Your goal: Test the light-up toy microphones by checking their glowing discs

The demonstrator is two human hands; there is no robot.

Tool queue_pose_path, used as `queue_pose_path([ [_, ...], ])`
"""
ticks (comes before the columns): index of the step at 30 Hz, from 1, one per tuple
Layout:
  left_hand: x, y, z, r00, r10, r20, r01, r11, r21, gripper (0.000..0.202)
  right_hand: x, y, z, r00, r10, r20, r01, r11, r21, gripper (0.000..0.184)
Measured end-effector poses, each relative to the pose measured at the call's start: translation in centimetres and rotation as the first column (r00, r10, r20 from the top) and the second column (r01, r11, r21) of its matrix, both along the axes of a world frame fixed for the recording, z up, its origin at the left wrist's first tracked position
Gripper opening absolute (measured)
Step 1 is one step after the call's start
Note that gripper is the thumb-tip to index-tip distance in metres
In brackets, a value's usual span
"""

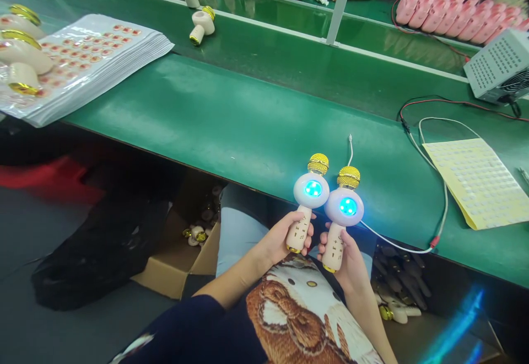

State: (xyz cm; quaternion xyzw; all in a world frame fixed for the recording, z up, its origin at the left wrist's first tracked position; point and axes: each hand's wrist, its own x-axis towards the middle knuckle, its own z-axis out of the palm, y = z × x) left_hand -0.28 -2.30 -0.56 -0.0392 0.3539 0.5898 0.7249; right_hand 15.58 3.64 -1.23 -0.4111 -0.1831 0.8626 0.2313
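Note:
My left hand [279, 238] is wrapped round the handle of a cream toy microphone [309, 198] with a gold mesh top and a glowing blue light in its round body. My right hand [346, 253] grips a second, matching microphone [344, 209], also lit blue. Both are held upright side by side over my lap, just below the near edge of the green table [231, 127].
A white cable [438, 226] with a red plug hangs at the table edge beside a yellow sticker sheet [479, 179]. A stack of bagged sheets [88, 58] with microphones on it lies at the left. A grey power box [500, 66], pink items and another person's hands are across the table. A cardboard box [185, 253] of microphones stands on the floor.

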Motion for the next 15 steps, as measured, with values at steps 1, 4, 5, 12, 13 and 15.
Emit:
queue_pose_path([
  [1, 0.01, -0.01, 0.06, 1.0, 0.001, 0.0, -0.001, 1.0, -0.002, 0.028, -0.02, 0.02, -0.01, 1.0, 0.005, -0.002, -0.005, 1.0, 0.002, 0.041],
  [4, 0.05, -0.03, 0.14, 1.0, 0.002, 0.002, -0.002, 1.0, -0.006, 0.029, -0.03, 0.02, -0.07, 1.0, 0.014, 0.002, -0.014, 1.0, 0.005, 0.041],
  [5, 0.06, -0.02, 0.13, 1.0, 0.004, 0.003, -0.004, 1.0, -0.006, 0.029, -0.01, 0.01, -0.1, 1.0, 0.014, 0.004, -0.014, 1.0, 0.008, 0.041],
  [12, 0.04, 0.03, -0.37, 1.0, 0.004, 0.012, -0.004, 1.0, 0.027, 0.026, 0.05, -0.09, -0.25, 1.0, 0.01, 0.001, -0.01, 1.0, 0.023, 0.039],
  [13, 0.03, 0.01, -0.46, 1.0, 0.003, 0.013, -0.003, 1.0, 0.029, 0.026, 0.04, -0.08, -0.27, 1.0, 0.011, 0.0, -0.011, 1.0, 0.024, 0.039],
  [15, 0.04, -0.03, -0.58, 1.0, 0.0, 0.014, -0.001, 1.0, 0.029, 0.026, 0.0, -0.07, -0.32, 1.0, 0.013, -0.003, -0.012, 1.0, 0.021, 0.038],
])
